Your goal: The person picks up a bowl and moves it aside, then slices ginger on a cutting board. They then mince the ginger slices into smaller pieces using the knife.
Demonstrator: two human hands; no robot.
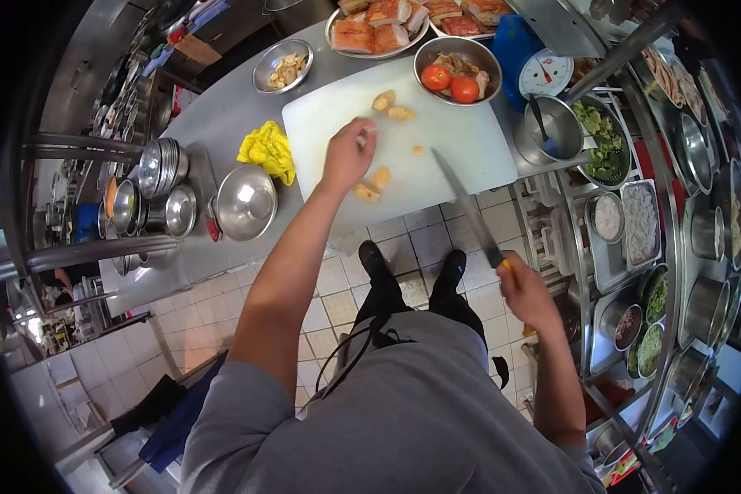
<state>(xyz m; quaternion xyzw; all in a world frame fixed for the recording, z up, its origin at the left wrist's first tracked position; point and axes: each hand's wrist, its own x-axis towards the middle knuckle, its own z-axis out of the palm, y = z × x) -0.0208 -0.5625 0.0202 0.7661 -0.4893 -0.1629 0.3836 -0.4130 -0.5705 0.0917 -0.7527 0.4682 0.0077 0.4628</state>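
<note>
My right hand [525,288] is closed around the yellow handle of a long kitchen knife [467,200]. The blade points up and left, its tip over the white cutting board [477,152]. Above the board's left part, my left hand [350,154] has its fingers curled together; what they hold, if anything, is too small to name. Beyond that hand lie two pieces of what looks like ginger [401,113]. A small slice [417,151] sits near the knife tip. Two more ginger pieces [366,193] are close to the board's near edge, right of my left wrist.
At the board's far edge stands a metal bowl [420,74] with tomatoes. A bowl of pale chunks [283,67], a yellow cloth [267,151] and an empty steel bowl [247,203] are leftward. Rightward are a scale [545,76], a steel pot [549,130] and racks of food.
</note>
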